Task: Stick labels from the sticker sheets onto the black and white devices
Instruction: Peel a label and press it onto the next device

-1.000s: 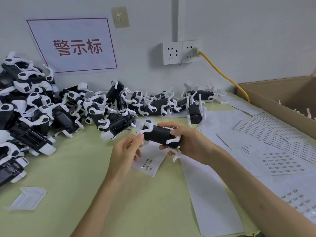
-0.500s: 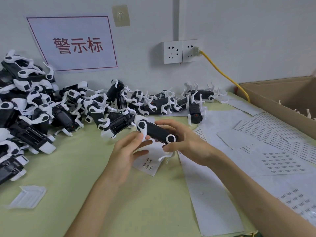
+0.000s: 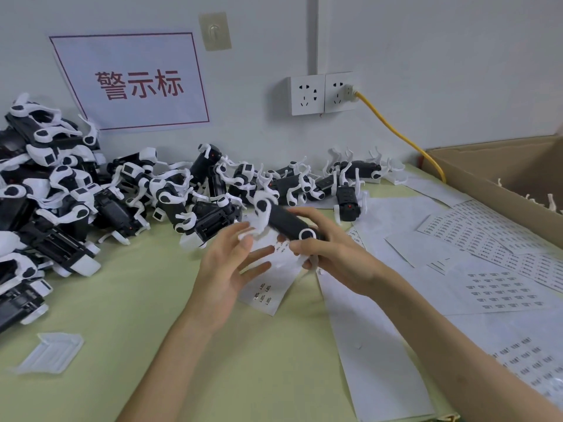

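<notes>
- Since a second ago the device (image 3: 286,222) has swung from lying nearly level across the scene to a slant. Its white-jointed end is now raised toward the far left, and the left hand (image 3: 227,263) has gone from closed-up fingers at that end to a loose spread.
- Right hand (image 3: 332,257): its fingers and thumb are curled round the near-right end of the device's black body and hold it clear of the table (image 3: 146,300).
- Left hand: it is wide, with fingers fanned and nothing visibly gripped. Motion blur hides whether a label sits on a fingertip, and whether the forefinger touches the white leg just beside it.
- Key relation: the device's long axis runs from far left down to near right, and its free far-left end points over the left hand's fingertips. The left hand is therefore the nearer one to the exposed black flank, which is probably where a label would go (a judgement, not something seen).
- Label supply: the small sticker sheet (image 3: 269,295) lies flat right under both hands, slightly nearer than the device. It is closer to the left hand than the larger sticker sheets (image 3: 475,236) spread out to the right beside the cardboard box (image 3: 502,169).
- Remaining work: the heap of devices (image 3: 70,205) fills the far left of the table, well apart from the held one.
- Likely next step: the left hand drops to the small sheet for a label while the right keeps the flank turned up.
</notes>
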